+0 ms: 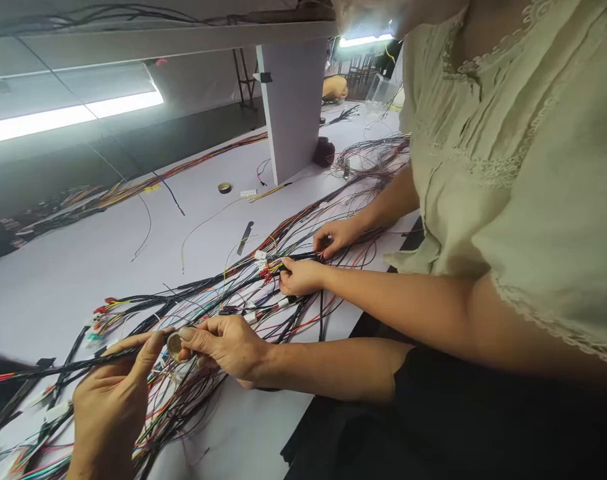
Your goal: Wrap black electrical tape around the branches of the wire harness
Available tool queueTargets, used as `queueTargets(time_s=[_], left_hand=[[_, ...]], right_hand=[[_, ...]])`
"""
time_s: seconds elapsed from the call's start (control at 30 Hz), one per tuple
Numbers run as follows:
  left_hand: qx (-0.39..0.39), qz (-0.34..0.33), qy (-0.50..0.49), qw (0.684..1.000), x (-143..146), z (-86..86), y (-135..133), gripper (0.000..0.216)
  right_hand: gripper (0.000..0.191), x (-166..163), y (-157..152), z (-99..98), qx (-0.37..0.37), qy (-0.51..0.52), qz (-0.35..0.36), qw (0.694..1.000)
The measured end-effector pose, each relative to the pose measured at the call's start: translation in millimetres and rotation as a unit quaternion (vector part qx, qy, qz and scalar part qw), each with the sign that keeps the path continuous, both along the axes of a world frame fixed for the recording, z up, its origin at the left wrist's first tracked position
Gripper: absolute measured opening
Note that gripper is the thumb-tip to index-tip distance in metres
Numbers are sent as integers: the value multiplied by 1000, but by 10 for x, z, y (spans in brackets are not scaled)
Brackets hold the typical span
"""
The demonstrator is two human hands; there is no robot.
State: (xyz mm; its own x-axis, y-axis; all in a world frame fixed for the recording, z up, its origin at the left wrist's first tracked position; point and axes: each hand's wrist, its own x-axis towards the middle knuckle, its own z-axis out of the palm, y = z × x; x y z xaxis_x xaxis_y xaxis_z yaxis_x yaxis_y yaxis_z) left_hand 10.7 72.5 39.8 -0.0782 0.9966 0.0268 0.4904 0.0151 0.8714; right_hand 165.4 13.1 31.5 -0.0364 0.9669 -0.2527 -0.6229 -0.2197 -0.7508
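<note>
My left hand is closed around a black-wrapped wire bundle, its thumb and fingers pinching the bundle near the front of the table. Close beside its fingertips, my right hand grips a small roll of tape against the bundle, its ring facing me. Under and around both hands lie loose red, black, green and white wires. White and red connectors sit on wire ends just beyond my left hand.
A co-worker's two hands handle the same harness to the right. Further back are a tape roll, a flat grey blade-like tool and an upright white panel. A shelf edge crosses overhead.
</note>
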Motion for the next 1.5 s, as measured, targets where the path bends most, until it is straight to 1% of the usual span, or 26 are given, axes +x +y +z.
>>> queueTargets(time_s=[0.1, 0.27, 0.37, 0.53, 0.6, 0.67, 0.8, 0.9, 1.0, 1.07, 1.17, 1.2, 1.27, 1.33, 1.4, 1.47, 1.5], left_hand=[[3, 10, 6, 1000, 28, -31, -15, 48], [14, -26, -63, 998, 20, -103, -2, 44], [25, -50, -97, 994, 6, -128, 11, 42], [-2, -54, -124, 991, -6, -162, 14, 41], [-8, -57, -128, 990, -3, -170, 13, 40], [-5, -59, -111, 992, 4, -168, 12, 39], [6, -49, -89, 995, 11, -148, 15, 38], [-19, -28, -100, 994, 8, -135, 25, 41], [-36, -7, -116, 993, 25, -115, 32, 43], [-30, -1, -135, 990, 53, -93, 28, 42], [-17, 5, -161, 987, 93, -47, 13, 42], [-15, 7, -164, 986, 101, -28, 8, 42], [-17, 11, -161, 987, 108, 14, -2, 42], [-21, 9, -163, 986, 106, 54, -8, 43], [-22, 4, -184, 983, 101, 84, -11, 42], [-21, -2, -208, 978, 96, 97, -11, 40], [-19, -5, -216, 976, 92, 98, -11, 39]], right_hand=[[41, 46, 38, 44, -19, -3, 2, 1000], [36, 113, 147, 201, -67, 47, 2, 997], [33, 137, 264, 260, -98, 80, 22, 992], [14, 151, 403, 258, -143, 87, 33, 985], [12, 157, 419, 236, -132, 84, 40, 987], [13, 170, 425, 209, -109, 71, 53, 990], [15, 233, 429, 140, -69, -9, 70, 995], [19, 283, 393, 46, -16, -101, 40, 994], [20, 288, 282, -65, 46, -179, -24, 982], [21, 253, 174, -120, 59, -205, -47, 976], [14, 149, 23, -157, 49, -230, -28, 972], [14, 105, -9, -159, 43, -226, -14, 973], [20, 11, -34, -154, 40, -184, 14, 982], [23, -79, -8, -144, 47, -107, 51, 992], [29, -153, 47, -132, 43, -45, 85, 994], [38, -196, 101, -126, 32, -45, 102, 993], [39, -205, 118, -126, 33, -70, 99, 992]])
